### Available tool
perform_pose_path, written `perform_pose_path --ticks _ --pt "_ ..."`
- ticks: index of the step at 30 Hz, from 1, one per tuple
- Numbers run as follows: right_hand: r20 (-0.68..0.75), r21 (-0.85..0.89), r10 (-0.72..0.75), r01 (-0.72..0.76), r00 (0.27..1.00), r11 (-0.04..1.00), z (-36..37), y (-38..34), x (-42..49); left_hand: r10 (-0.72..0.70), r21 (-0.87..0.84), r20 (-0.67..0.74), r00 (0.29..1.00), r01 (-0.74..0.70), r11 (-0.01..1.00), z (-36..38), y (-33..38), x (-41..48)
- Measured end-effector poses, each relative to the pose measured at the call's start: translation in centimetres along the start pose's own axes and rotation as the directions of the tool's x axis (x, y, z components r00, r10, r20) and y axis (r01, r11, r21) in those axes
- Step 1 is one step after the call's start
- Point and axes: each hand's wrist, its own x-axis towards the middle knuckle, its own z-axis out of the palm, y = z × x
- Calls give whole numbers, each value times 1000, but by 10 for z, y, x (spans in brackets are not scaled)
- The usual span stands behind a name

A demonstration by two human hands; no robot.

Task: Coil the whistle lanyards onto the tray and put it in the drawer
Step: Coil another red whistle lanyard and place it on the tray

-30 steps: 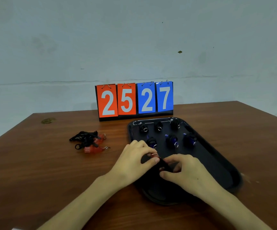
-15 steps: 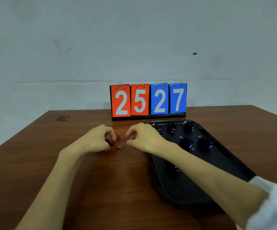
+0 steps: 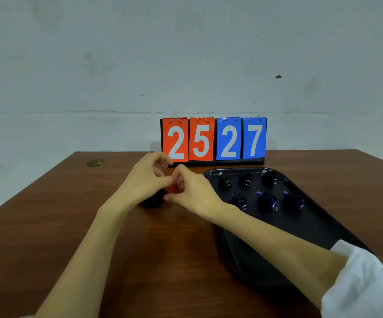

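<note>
Here | scoreboard [image 3: 214, 139] reads 25 27 | left hand [image 3: 148, 180], right hand [image 3: 191, 191] both pinching orange whistle [image 3: 173, 188] beside tray [image 3: 319, 226]

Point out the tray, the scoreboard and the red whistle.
tray [image 3: 323, 228], head view, bare floor of the tray.
scoreboard [image 3: 228, 140], head view, blue card showing 2.
red whistle [image 3: 172, 188], head view, red body showing between both hands.

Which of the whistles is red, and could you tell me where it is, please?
The red whistle held between both hands, off the tray; the six coiled on it look black or blue.
</note>
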Motion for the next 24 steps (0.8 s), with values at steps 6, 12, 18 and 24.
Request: perform_pose_path --ticks 6,12,18,24 --pt "-181 299 55 1 982 954 -25 -3 2 -58 -264 -9 998 53 963 9 14 -3" --pt "-37 836 278 -123 960 535 -72 -21 14 -109 -178 150 983 135 975 22 13 -8" --pt "-117 825 363 -113 925 554 -111 -26 14 -253 -289 -144 957 204 935 13 3 -3" --pt "-380 209 185 -111 906 972 -129 3 -7 -505 -608 -151 850 324 725 3 -17 0"
